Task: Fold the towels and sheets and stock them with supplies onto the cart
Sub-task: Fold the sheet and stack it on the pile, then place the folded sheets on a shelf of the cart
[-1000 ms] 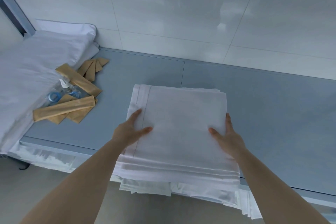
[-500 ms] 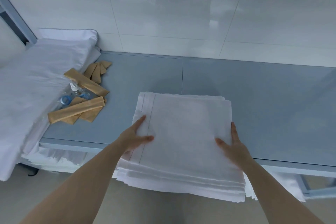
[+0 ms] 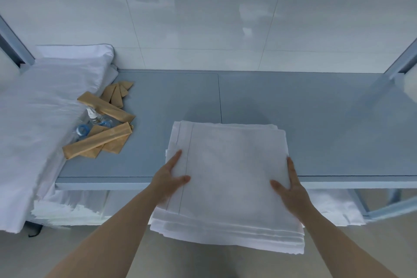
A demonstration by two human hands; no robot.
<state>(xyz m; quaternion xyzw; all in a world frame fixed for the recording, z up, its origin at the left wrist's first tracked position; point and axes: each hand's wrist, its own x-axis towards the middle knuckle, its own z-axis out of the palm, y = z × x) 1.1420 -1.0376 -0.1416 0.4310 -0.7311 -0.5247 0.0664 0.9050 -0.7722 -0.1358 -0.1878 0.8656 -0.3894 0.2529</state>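
A stack of folded white sheets (image 3: 232, 178) sticks out well past the front edge of the grey-blue shelf (image 3: 293, 124), its near half over the floor. My left hand (image 3: 168, 179) grips the stack's left side, with thumb and forefinger on top and the other fingers hidden beneath. On the right side, my right hand (image 3: 291, 189) grips it the same way, thumb lying on the top sheet.
Loose white bedding (image 3: 42, 106) is heaped at the shelf's left end. Beside it lie tan paper packets (image 3: 99, 140) and small clear bottles with blue caps (image 3: 90, 123). More white linen (image 3: 74, 207) shows on the level below. A tiled wall is behind and metal frame posts (image 3: 399, 61) at the sides.
The stack has slid toward me and now hangs further over the shelf's front edge. Both hands came back with it, keeping their hold on its sides.
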